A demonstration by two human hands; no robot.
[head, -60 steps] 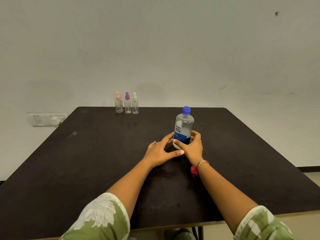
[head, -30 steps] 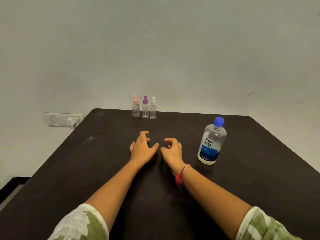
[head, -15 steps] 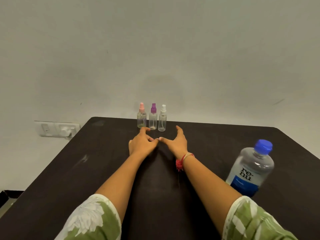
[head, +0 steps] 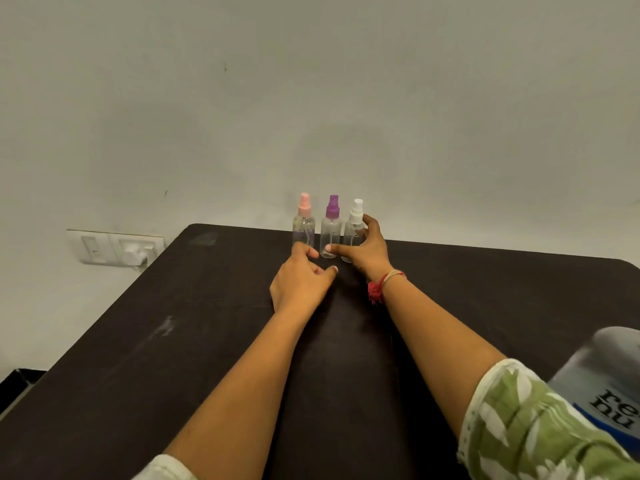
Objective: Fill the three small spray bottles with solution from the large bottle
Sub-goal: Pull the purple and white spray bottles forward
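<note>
1. Head view, surface: I see a dark brown flat table (head: 138, 341) set against a pale wall. A white wall socket (head: 116, 249) sits on the wall beside its far left corner.
2. Head view, small bottles: three small clear plastic bottles stand upright in a row at the table's far edge, just beside one another. The pink-capped spray bottle (head: 304, 225) is leftmost, the purple-capped spray bottle (head: 331, 230) is in the middle and the white-capped spray bottle (head: 354, 226) is rightmost.
3. Head view, right hand (head: 369, 252): it grasps the white-capped spray bottle, fingers curled round its far side. The thumb stretches across the foot of the purple-capped spray bottle. A red thread band (head: 379, 289) circles the wrist.
4. Head view, left hand (head: 301, 280): it is loosely curled and holds nothing. Its fingertips lie at the foot of the pink-capped spray bottle; I cannot tell whether they touch it.
5. Head view, supply: the large clear plastic bottle with a blue label (head: 609, 382) is at the near right, well apart from the row. It is cut by the frame edge and partly behind a green floral sleeve (head: 512, 427).
</note>
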